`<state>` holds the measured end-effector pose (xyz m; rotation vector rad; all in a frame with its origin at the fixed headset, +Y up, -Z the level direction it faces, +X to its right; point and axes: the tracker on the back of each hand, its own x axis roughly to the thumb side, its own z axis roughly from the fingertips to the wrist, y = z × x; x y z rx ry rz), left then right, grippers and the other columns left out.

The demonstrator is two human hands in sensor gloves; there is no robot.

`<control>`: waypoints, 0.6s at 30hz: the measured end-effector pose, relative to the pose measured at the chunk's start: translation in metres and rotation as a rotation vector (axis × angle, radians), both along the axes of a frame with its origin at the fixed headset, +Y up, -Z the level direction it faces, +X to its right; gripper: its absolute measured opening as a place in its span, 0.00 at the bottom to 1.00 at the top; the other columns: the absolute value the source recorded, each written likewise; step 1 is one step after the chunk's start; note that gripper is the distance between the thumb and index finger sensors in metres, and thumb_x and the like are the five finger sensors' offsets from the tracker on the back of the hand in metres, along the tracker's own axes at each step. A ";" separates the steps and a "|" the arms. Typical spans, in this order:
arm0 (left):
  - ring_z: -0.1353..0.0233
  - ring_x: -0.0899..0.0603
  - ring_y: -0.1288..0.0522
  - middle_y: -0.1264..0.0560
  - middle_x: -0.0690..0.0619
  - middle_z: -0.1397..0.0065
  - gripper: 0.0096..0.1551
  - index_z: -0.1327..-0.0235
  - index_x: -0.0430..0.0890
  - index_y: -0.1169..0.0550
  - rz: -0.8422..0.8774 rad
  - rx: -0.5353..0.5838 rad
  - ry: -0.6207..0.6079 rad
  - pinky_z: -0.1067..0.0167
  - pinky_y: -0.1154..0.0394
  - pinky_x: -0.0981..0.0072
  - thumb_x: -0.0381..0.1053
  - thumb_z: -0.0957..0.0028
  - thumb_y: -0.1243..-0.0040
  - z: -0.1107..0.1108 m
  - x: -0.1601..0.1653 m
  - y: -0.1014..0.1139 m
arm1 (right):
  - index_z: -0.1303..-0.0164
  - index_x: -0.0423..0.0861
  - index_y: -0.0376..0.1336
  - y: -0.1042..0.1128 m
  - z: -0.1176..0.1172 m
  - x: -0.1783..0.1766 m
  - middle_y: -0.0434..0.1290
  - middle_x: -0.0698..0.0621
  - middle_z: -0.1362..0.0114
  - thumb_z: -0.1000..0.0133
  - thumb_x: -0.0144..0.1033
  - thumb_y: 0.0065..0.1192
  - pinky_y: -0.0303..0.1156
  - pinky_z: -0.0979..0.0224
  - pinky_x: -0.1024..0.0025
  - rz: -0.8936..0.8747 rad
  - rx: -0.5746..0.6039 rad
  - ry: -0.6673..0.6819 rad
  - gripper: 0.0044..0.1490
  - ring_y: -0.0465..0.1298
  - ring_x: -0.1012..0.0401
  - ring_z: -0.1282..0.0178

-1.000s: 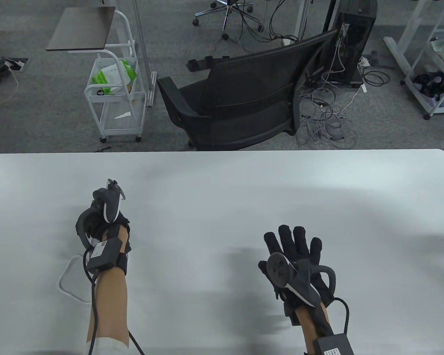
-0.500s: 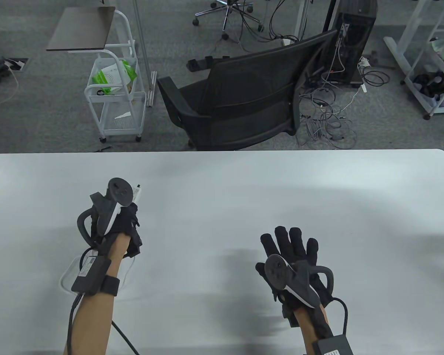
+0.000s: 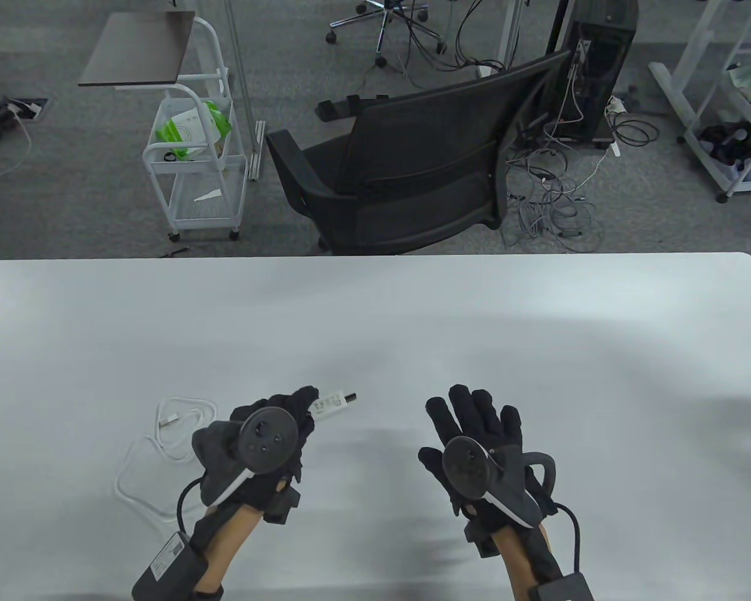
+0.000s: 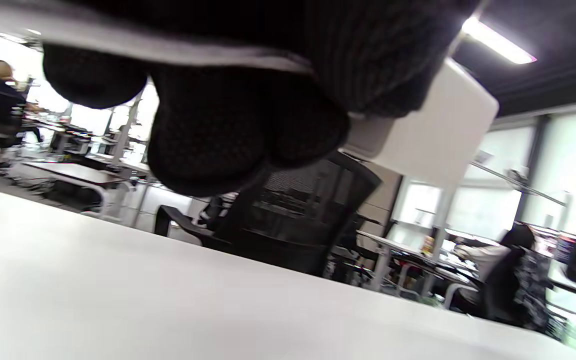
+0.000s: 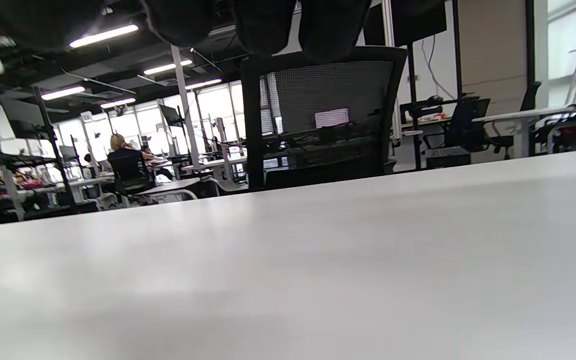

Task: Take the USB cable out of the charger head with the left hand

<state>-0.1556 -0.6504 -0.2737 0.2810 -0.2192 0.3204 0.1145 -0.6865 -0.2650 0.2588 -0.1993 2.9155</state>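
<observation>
My left hand (image 3: 305, 402) grips a white charger head (image 3: 333, 404) just above the table, its metal prongs pointing right. In the left wrist view my fingers (image 4: 208, 150) curl around the white charger head (image 4: 433, 130). A white USB cable (image 3: 181, 432) lies coiled on the table left of my left hand, with one plug end (image 3: 170, 419) free. Its other end runs under my left forearm and is hidden. My right hand (image 3: 475, 410) is spread flat and holds nothing, to the right of the charger head.
The white table (image 3: 413, 313) stretches ahead, with its far edge at mid-frame. A black office chair (image 3: 413, 169) stands just beyond that edge. A white trolley (image 3: 194, 150) stands on the floor at the back left.
My left hand has moved nearer and to the right with the charger head, turning its prongs to the right. The cable coil is now uncovered. My right hand has shifted slightly left.
</observation>
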 end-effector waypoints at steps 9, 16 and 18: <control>0.60 0.46 0.07 0.07 0.55 0.57 0.29 0.51 0.50 0.11 -0.189 0.098 -0.160 0.47 0.18 0.44 0.53 0.69 0.33 0.020 0.041 -0.021 | 0.27 0.60 0.56 -0.004 0.006 -0.021 0.65 0.52 0.19 0.56 0.66 0.52 0.61 0.22 0.40 -0.240 -0.143 0.133 0.46 0.72 0.50 0.20; 0.59 0.47 0.06 0.06 0.56 0.56 0.28 0.53 0.51 0.11 -0.204 0.139 -0.202 0.47 0.17 0.45 0.54 0.69 0.31 0.028 0.053 -0.025 | 0.34 0.57 0.66 -0.016 0.003 -0.029 0.77 0.55 0.30 0.57 0.64 0.58 0.69 0.25 0.46 -0.308 -0.243 0.145 0.41 0.82 0.54 0.30; 0.59 0.47 0.06 0.06 0.56 0.56 0.28 0.54 0.52 0.11 -0.221 0.148 -0.194 0.48 0.17 0.45 0.54 0.70 0.30 0.029 0.054 -0.025 | 0.36 0.57 0.67 -0.016 0.003 -0.029 0.79 0.54 0.32 0.57 0.62 0.61 0.71 0.27 0.47 -0.319 -0.255 0.145 0.40 0.83 0.55 0.33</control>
